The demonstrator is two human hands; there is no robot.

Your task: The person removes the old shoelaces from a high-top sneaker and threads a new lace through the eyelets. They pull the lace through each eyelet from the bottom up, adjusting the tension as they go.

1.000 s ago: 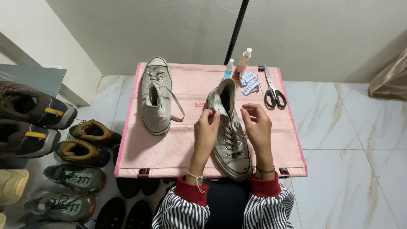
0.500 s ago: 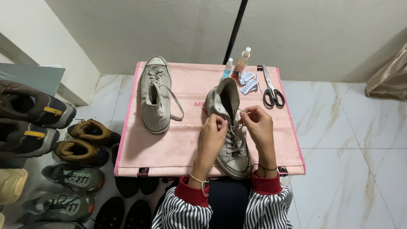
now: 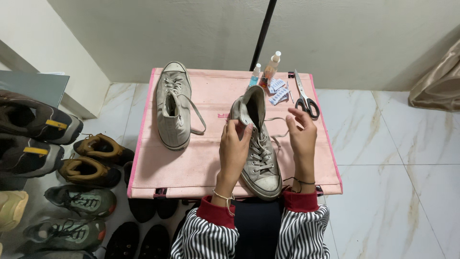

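Fingers of the left hand curl around the collar and upper eyelet edge of the grey high-top sneaker, gripping it and keeping it steady; fingers of the right hand pinch the free end of the shoelace, pulled out sideways from the top eyelets, rest of that hand loosely half-open. Sneaker lies on the pink table, near the front edge, toe toward the person, tongue and collar tipped up away from them. Lower eyelets look laced, top ones loose. Judged step: working the lace at the upper eyelets, mid-way, can't tell from one frame if threading in or pulling out. Next move likely calls for the left hand holding the collar firm while the right feeds or draws the lace end through a small eyelet, so tip needs fine aiming and the lace kept taut. Second grey sneaker lies untouched on the table's left part, lace trailing to the side, well apart. Scissors, two small bottles and little paper tags sit at the far edge. Row of other shoes on the floor at left.
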